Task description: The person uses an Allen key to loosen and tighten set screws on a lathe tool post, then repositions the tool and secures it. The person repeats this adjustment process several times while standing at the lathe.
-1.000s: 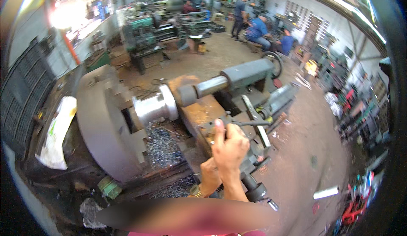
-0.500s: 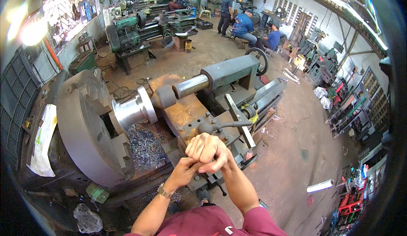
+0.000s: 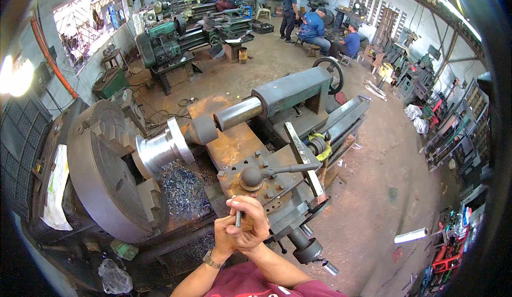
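Note:
A short, narrow grey metal bar (image 3: pixel 238 218) stands nearly upright between my hands, close to my chest. My right hand (image 3: pixel 254 225) curls its fingers around it from the right. From the left, my left hand (image 3: pixel 225 238) meets its lower end with closed fingers; part of its grip is hidden. Just beyond lies the lathe's tool post (image 3: pixel 252 178), with a long lever handle (image 3: pixel 290 168) pointing right. Left of it, a shiny turned metal workpiece (image 3: pixel 160 152) sits between the big chuck (image 3: pixel 109 177) and the tailstock centre (image 3: pixel 202 130).
Metal shavings (image 3: pixel 184 189) heap below the workpiece. The tailstock (image 3: pixel 293 88) and its handwheel (image 3: pixel 329 75) extend to the far right. A white cloth (image 3: pixel 56 190) lies left of the chuck. Several people sit or stand at the back, near another green lathe (image 3: pixel 160 41).
My hands have come lower and nearer my body. My right hand has turned, so the metal bar now shows. The view has shifted slightly, and the lathe's lower handle is uncovered.

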A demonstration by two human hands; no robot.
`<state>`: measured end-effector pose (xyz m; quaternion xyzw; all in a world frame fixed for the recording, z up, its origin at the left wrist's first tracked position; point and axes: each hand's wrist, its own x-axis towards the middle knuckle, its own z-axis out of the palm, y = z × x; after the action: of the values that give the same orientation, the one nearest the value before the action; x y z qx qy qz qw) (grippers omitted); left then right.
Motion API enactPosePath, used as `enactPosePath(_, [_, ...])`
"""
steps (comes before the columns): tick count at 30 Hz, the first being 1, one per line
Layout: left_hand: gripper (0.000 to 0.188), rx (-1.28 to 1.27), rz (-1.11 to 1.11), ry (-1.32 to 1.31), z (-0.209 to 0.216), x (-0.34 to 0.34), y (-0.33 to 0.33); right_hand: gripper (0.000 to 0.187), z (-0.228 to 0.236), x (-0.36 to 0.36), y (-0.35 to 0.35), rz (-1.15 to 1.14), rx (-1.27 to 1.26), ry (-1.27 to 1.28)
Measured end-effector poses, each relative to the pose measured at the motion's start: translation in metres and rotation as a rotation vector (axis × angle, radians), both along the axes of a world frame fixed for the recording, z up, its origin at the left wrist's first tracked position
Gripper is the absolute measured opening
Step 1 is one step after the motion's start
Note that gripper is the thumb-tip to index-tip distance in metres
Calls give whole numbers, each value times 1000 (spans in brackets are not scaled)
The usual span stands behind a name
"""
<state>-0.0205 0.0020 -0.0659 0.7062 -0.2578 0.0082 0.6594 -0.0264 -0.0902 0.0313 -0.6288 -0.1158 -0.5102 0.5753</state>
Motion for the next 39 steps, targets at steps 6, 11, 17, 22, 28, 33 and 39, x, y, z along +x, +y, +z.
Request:
enactPosePath(6, [39,-232,-170,268,-1,-8,0,64,5,-2,-1,46,-109,0])
enactPosePath(11, [27,-79,-84,99,18,5,-3,67,7,3,0,-244,-58,0])
enactPosePath(17, [17,-40,-49,-37,32,7,-8,69,19,7,5,-231,42,7])
enactPosePath(22, [11,-7,-62,-39,41,5,-3,77,11,3,0,75,247,28])
enactPosePath(28, [16,42,-258,90,50,19,5,75,15,2,-22,603,463,2])
enactPosePath(33, [13,10,-188,31,46,17,0,69,37,-18,11,215,611,216])
enactPosePath(39, [9,-61,-112,12,44,5,-7,67,36,-20,11,154,786,185])
